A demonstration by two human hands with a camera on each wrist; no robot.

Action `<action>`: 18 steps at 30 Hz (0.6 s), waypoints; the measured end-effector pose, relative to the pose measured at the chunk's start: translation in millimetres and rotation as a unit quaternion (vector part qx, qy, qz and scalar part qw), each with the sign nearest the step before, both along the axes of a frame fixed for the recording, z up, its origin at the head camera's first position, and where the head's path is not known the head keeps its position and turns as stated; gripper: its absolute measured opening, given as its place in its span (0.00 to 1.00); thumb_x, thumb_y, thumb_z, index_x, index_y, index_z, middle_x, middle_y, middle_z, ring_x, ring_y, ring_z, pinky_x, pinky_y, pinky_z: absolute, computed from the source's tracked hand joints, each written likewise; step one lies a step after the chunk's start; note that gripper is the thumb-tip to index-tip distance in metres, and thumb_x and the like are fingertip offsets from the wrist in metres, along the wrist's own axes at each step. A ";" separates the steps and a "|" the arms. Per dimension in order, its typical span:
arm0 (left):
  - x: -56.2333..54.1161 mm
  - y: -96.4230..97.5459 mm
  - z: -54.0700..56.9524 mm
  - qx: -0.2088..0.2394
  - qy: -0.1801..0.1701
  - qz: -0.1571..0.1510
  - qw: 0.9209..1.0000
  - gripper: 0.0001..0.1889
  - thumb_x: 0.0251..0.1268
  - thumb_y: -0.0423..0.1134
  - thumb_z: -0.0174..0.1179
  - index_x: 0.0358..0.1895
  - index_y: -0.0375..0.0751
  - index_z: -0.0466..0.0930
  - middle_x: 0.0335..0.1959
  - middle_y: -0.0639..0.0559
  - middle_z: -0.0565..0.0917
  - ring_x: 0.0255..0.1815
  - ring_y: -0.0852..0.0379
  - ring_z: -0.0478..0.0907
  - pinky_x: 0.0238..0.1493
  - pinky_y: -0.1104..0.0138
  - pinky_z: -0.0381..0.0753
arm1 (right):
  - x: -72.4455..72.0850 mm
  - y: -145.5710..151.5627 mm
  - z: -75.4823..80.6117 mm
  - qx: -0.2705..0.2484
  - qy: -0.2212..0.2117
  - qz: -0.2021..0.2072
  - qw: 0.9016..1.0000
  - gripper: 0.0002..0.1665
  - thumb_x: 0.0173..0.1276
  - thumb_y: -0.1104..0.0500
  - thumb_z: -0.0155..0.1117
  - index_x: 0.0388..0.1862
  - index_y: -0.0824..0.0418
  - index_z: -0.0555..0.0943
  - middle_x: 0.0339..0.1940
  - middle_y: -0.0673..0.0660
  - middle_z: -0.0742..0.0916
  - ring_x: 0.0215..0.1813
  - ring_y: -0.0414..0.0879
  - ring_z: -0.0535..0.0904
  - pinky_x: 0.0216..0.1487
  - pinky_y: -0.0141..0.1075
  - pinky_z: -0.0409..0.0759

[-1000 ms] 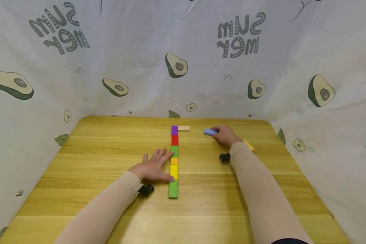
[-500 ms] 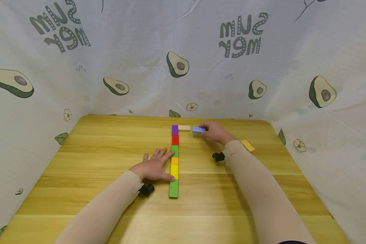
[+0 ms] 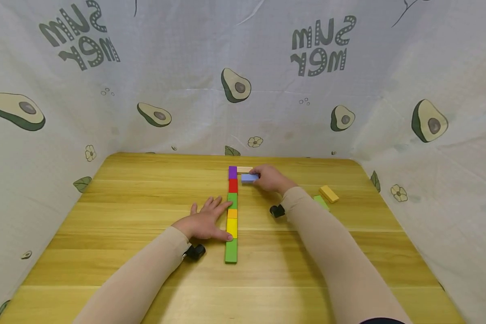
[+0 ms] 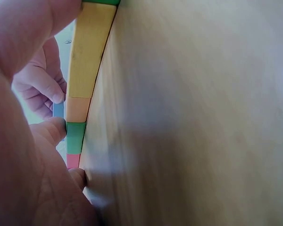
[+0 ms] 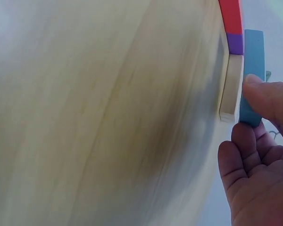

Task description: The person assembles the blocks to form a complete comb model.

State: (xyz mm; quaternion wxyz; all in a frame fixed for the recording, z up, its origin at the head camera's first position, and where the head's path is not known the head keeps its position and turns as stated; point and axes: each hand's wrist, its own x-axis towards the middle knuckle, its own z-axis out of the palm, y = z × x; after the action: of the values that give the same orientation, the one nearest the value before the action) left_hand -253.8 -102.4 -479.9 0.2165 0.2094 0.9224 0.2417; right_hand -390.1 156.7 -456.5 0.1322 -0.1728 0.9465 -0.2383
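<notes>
A straight row of colored wooden blocks runs away from me on the table. From far to near lie a purple block [image 3: 232,172], a red block [image 3: 233,185], a green block [image 3: 232,198], an orange block [image 3: 232,213], a yellow block [image 3: 232,228] and a longer green block [image 3: 231,252]. My left hand [image 3: 202,224] is spread beside the row, its thumb and index finger touching it. A plain wood block [image 3: 244,169] extends right from the purple one. My right hand [image 3: 270,178] pinches a blue block [image 5: 253,56] by its right end, close to the plain block's near side.
On the right of the wooden table [image 3: 154,180] lie a loose yellow block [image 3: 329,194] and a light green block [image 3: 321,202], the latter partly hidden by my right sleeve. A printed cloth [image 3: 186,90] stands behind the table and along its sides.
My right hand has carried the blue block leftward, from apart on the right to just in front of the plain wood block. The light green block has come into sight. My left hand stays still.
</notes>
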 end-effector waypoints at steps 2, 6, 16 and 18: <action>0.0 0.0 0.4 -0.001 0.000 0.000 1.000 0.57 0.57 0.69 0.71 0.87 0.64 0.48 0.90 0.47 0.41 0.90 0.40 0.32 0.78 0.26 0.28 | 0.1 -2.7 -0.8 0.005 0.001 -0.001 1.000 0.23 0.76 0.64 0.64 0.68 0.63 0.82 0.68 0.64 0.84 0.64 0.58 0.78 0.78 0.53 0.71; 0.2 0.1 1.2 -0.003 -0.002 0.001 1.000 0.57 0.57 0.69 0.71 0.87 0.64 0.48 0.90 0.46 0.41 0.90 0.40 0.32 0.78 0.26 0.28 | -0.3 -6.8 -2.7 0.010 -0.005 -0.003 1.000 0.23 0.76 0.64 0.65 0.69 0.63 0.81 0.68 0.64 0.84 0.63 0.57 0.78 0.78 0.51 0.72; -0.9 0.2 1.7 -0.002 -0.002 0.001 1.000 0.57 0.57 0.69 0.70 0.87 0.63 0.48 0.90 0.45 0.42 0.90 0.39 0.33 0.78 0.25 0.29 | -1.8 -14.1 -6.6 0.025 -0.020 -0.011 0.999 0.25 0.77 0.63 0.65 0.71 0.61 0.81 0.72 0.63 0.82 0.70 0.58 0.77 0.81 0.52 0.67; -0.9 0.0 1.5 -0.002 -0.002 0.000 1.000 0.57 0.57 0.69 0.70 0.87 0.63 0.48 0.90 0.45 0.42 0.90 0.39 0.33 0.78 0.25 0.28 | -2.6 -15.2 -7.7 0.027 -0.020 -0.012 0.999 0.25 0.77 0.63 0.65 0.71 0.60 0.81 0.73 0.63 0.81 0.72 0.58 0.76 0.81 0.52 0.66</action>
State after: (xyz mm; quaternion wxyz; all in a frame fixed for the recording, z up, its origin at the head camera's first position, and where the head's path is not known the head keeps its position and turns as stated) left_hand -254.7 -102.3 -478.4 0.2186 0.2084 0.9225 0.2403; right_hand -392.7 141.6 -464.2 0.1532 -0.1527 0.9517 -0.2179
